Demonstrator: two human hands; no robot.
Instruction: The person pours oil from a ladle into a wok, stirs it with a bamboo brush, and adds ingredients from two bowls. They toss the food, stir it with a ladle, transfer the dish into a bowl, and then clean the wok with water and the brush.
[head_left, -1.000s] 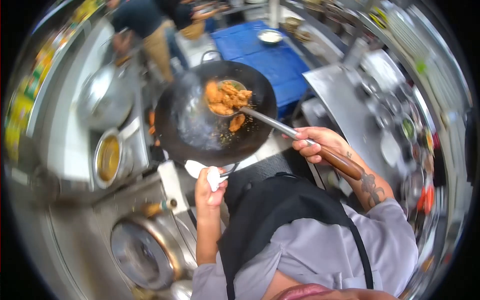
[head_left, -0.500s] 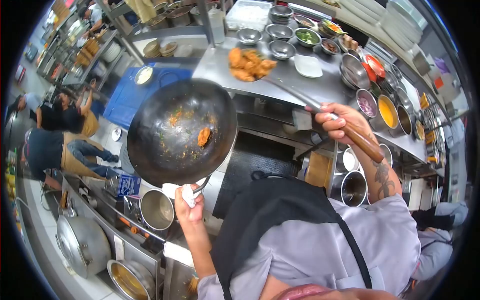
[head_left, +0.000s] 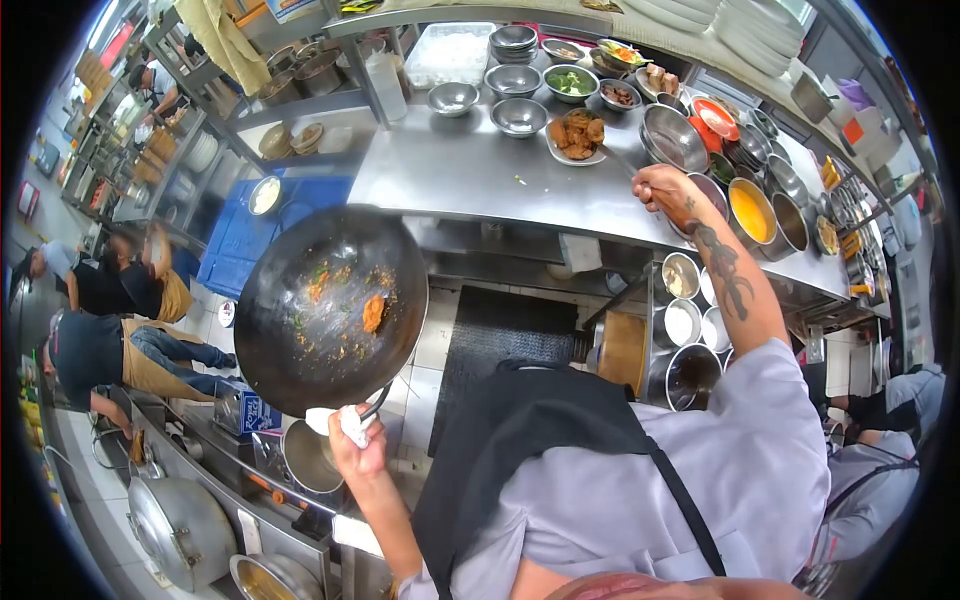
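My left hand (head_left: 364, 452) is closed around the handle of a dark wok (head_left: 272, 300), with a white cloth (head_left: 350, 424) in the grip. The wok tilts so its inside faces me. One orange-brown fried piece (head_left: 373, 313) and scattered bits cling to it. Out over the steel counter, my right hand (head_left: 668, 190) grips a ladle (head_left: 616, 160) by its wooden handle. At the ladle's far end a heap of browned fried pieces (head_left: 577, 133) sits at a small white plate (head_left: 568, 157). The ladle's bowl is hidden by the food.
Metal bowls (head_left: 518, 117) and a bowl of green pieces (head_left: 570, 83) line the steel counter (head_left: 450, 180). A pot of yellow liquid (head_left: 750, 212) stands near my right forearm. Below left are a burner pot (head_left: 312, 455) and a large lidded pot (head_left: 180, 530). Co-workers (head_left: 95, 350) stand at far left.
My right hand has carried the loaded ladle away from me and right, from mid-air to the white plate. The wok in my left hand has shifted slightly left and down.
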